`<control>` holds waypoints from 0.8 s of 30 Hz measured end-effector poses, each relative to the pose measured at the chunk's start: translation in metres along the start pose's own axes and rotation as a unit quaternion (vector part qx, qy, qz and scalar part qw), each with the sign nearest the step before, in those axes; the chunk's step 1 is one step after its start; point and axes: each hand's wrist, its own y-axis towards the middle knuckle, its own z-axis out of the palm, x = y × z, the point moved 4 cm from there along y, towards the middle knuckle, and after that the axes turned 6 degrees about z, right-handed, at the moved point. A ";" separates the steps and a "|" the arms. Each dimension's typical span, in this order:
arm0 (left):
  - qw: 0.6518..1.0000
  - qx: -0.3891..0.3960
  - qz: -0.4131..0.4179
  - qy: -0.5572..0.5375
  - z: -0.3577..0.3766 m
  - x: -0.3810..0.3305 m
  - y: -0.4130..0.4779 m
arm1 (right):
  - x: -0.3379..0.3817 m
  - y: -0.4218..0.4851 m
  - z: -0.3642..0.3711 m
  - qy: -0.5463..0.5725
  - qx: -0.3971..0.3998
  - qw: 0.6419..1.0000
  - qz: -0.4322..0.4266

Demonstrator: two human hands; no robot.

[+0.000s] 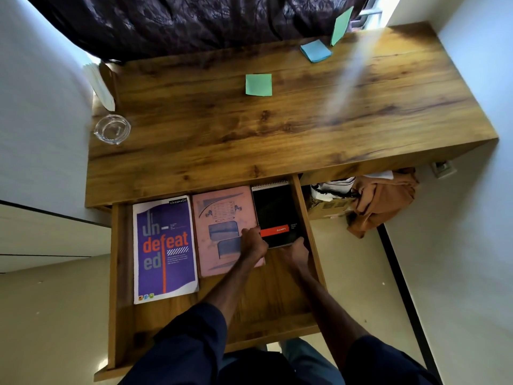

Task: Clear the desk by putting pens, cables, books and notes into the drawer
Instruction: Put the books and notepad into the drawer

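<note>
The wooden drawer (122, 259) is pulled out under the desk (249, 140). Inside lie a purple notebook (165, 248), a pink book (222, 215) and a black spiral notepad (276, 212) at the right end. My left hand (252, 243) grips the notepad's left edge and lies over the pink book. My right hand (295, 252) holds the notepad's near edge, thumb on the cover. On the desk top are a green sticky note (258, 84) and a blue sticky pad (316, 50). A second green note (341, 25) leans up at the back.
A glass ashtray (112, 129) and a folded white paper (100, 86) sit at the desk's left end. A dark curtain (194, 20) hangs behind. An orange cloth (383, 201) and a box lie under the desk at the right. Walls close in on both sides.
</note>
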 end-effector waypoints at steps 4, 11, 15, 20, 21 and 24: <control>0.999 0.018 0.019 0.046 0.007 0.002 -0.002 | -0.008 -0.010 0.004 0.001 -0.026 1.000 0.005; 0.982 0.007 0.114 0.151 0.017 -0.007 -0.023 | -0.001 -0.009 0.011 -0.197 0.020 0.964 -0.175; 0.950 0.034 0.169 0.259 0.027 -0.004 -0.027 | -0.012 0.006 0.002 -0.314 0.068 0.929 -0.183; 0.946 0.033 0.190 0.261 0.027 0.001 -0.022 | -0.017 0.006 -0.005 -0.279 0.080 0.945 -0.148; 0.945 0.034 0.197 0.261 0.028 0.002 -0.022 | -0.017 0.006 -0.006 -0.287 0.080 0.943 -0.148; 0.943 0.030 0.208 0.259 0.028 0.007 -0.028 | -0.017 0.007 -0.007 -0.315 0.080 0.926 -0.194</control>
